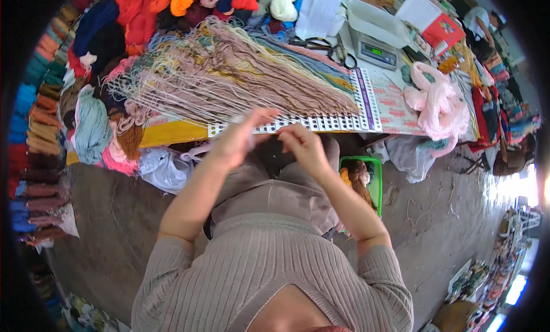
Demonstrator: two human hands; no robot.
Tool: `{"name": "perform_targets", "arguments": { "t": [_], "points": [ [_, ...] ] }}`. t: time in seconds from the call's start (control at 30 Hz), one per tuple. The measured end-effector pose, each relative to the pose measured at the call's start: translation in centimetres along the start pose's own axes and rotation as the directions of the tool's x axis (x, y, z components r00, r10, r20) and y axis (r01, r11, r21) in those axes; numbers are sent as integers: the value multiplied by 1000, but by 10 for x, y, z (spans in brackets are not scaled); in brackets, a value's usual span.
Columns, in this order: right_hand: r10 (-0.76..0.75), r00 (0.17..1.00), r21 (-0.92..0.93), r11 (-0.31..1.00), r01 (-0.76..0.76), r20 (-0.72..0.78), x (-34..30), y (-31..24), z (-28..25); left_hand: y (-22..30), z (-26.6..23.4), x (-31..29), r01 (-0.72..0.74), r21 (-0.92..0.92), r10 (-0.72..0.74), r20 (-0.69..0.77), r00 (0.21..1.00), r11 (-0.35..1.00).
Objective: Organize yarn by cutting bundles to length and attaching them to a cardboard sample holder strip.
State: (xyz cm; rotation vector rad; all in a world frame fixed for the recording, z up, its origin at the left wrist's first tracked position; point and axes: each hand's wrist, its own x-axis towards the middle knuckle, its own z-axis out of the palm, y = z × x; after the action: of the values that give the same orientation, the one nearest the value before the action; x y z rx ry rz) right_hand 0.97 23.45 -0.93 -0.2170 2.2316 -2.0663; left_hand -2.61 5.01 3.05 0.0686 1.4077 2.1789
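At the near edge of the table, my left hand [236, 138] is raised with its fingers stretched out to the right, slightly smeared by motion. Something pale, perhaps yarn, shows by its palm. My right hand [305, 153] is just right of it, thumb and fingers drawn together. What lies between them, if anything, is too small to make out. Beyond both hands, a white strip with a row of punched holes [332, 123] runs along the table edge. Many yarn strands [229, 74], mostly dusty pink with cream, brown, yellow and blue, fan out from it across the table.
Scissors [342, 56], a digital scale [375, 48] with a white tray and a pale pink yarn skein [438, 100] are on the right. Coloured yarn bundles [134, 23] crowd the far left. A green basket [375, 186] stands below the table. Another person [481, 26] is far right.
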Motion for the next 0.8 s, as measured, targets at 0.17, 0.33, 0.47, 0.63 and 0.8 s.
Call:
{"name": "perform_targets", "arguments": {
  "t": [0.17,0.33,0.47,0.63,0.8],
  "points": [
    [43,999,260,965,-45,16,2,-14,20,-16,11,8,140,-317,-73,214,974,938],
    [80,997,403,912,-72,-2,-6,-24,19,-8,7,5,152,-353,-67,240,968,923],
    [27,989,566,822,61,-145,-16,-47,-16,38,5,-2,4,-36,-2,48,999,999],
    [-201,907,896,181,405,-369,-64,-62,-161,174,-43,-25,-170,181,164,51,985,969],
    [-32,733,717,183,673,-680,-163,-3,-307,365,-98,-61,-250,194,277,-124,953,949]
  ]
}}
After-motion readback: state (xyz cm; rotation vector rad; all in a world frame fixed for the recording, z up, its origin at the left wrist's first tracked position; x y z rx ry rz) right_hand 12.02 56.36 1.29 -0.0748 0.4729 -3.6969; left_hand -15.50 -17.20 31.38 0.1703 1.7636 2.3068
